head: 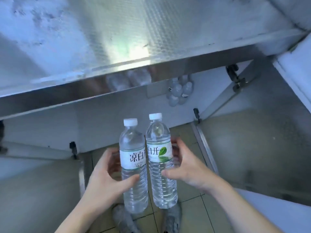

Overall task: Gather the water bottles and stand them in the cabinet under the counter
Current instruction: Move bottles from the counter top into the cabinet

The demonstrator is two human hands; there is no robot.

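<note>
I hold two clear water bottles upright and side by side in front of the open cabinet under the steel counter. My left hand [107, 175] grips the left bottle [133, 165], which has a white label with black characters. My right hand [183, 167] grips the right bottle [160, 158], whose label bears a green leaf. Both have white caps. Deeper inside the cabinet [117, 118], at the right, a cluster of several more water bottles [180, 91] stands together.
The steel counter's front edge [117, 81] juts out above the cabinet opening. An open cabinet door [252, 145] with hinges stands at the right, another door [33, 174] at the left. Tiled floor and my grey slippers [171, 217] lie below.
</note>
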